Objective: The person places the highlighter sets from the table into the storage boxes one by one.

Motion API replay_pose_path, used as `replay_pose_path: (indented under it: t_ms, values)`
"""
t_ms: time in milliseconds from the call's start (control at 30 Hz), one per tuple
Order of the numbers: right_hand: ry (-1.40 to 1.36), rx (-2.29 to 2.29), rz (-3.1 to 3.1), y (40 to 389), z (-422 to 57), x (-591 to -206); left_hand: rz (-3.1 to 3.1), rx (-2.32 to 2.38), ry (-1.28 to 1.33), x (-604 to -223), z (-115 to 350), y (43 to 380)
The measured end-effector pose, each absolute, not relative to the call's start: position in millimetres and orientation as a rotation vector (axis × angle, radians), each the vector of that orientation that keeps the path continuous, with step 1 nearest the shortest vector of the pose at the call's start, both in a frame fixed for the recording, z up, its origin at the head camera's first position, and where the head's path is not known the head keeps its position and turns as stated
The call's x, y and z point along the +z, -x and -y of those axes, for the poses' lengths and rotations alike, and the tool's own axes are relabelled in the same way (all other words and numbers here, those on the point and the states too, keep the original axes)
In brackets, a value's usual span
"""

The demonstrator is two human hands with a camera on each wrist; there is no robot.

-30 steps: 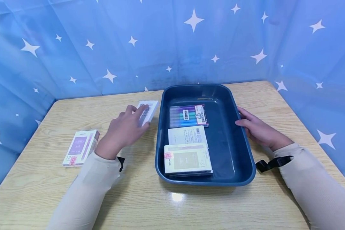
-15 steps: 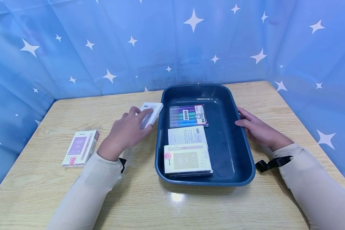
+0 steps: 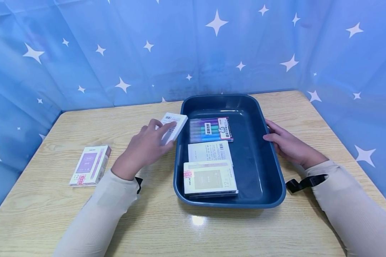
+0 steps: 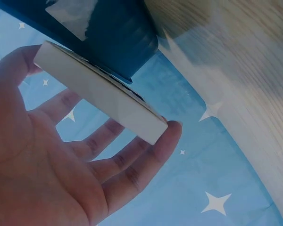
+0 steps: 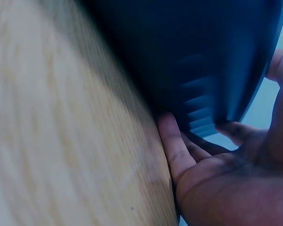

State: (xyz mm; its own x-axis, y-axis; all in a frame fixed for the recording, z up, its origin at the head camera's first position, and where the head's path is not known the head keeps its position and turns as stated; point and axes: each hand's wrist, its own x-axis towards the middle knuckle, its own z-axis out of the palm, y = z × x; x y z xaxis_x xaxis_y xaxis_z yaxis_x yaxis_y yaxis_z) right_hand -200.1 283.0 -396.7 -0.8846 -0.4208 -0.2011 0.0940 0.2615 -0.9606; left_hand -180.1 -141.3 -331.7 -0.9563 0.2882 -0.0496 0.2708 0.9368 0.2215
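Observation:
My left hand [image 3: 144, 145] holds a flat white box [image 3: 177, 123] between thumb and fingers at the left rim of a dark blue plastic bin [image 3: 251, 160]. In the left wrist view the box [image 4: 101, 92] shows its long narrow side, tilted, its ends between thumb and fingertips. On the bin's right side my right hand [image 3: 287, 145] grips the rim, thumb on top. The right wrist view shows its fingers [image 5: 172, 141] under the rim against the outer wall. Inside the bin lie a clear pack of coloured pens [image 3: 209, 130], a white box [image 3: 209, 150] and a yellowish-white box [image 3: 210, 177].
Left on the wooden table [image 3: 154, 221] lies another white box [image 3: 90, 166] with a purple panel. Behind the table hangs a blue curtain [image 3: 180, 46] with white stars. Black straps circle both wrists.
My left hand has carried the white box to the right, from beside the bin up to its left rim. My right hand and the bin have stayed put.

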Motion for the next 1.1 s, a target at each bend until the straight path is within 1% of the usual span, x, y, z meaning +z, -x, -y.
replay_pose_path:
  t_ms: [367,667,1100]
  values:
    - [0.301,-1.657,-2.125,199.0,-283.2,-396.7,-3.01,0.358,-0.507,-334.0,140.0,180.5]
    - [0.292,-1.649,-2.125,199.2,-283.0,-397.4,-3.023,0.362,-0.62,-336.2,139.4,180.5]
    - [0.32,-1.663,-2.125,200.3,-282.6,-397.6,-3.017,0.308,-0.625,-335.1,138.5,179.9]
